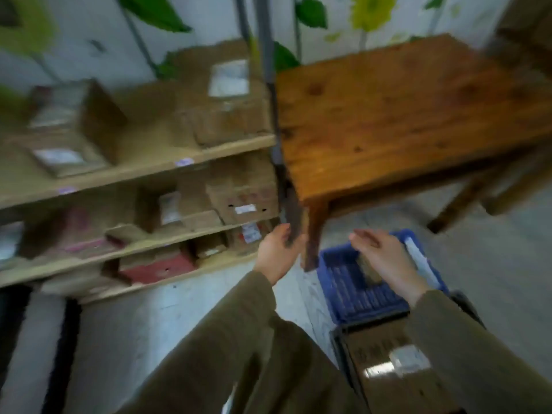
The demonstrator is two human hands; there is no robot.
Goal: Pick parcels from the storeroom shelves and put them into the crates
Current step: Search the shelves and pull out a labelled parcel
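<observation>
The whole view is motion-blurred. Wooden shelves (143, 171) on the left hold several cardboard parcels, such as a labelled box (242, 201) and a red one (158, 265). My left hand (276, 252) is at the shelf's dark corner post (294, 216); blur hides whether its fingers grip it. A blue crate (352, 297) stands on the floor with a brown parcel (370, 274) and a pale one (419, 258) inside. My right hand (385, 258) hovers over that crate, fingers straight, holding nothing. A dark crate (339, 339) nearer to me holds a labelled carton (385, 351).
A brown wooden table (403, 115) stands right of the shelves, its front leg (313, 234) between my hands and next to the blue crate. Grey floor (493, 264) lies to the right. A dark upright object (12, 324) is at the lower left.
</observation>
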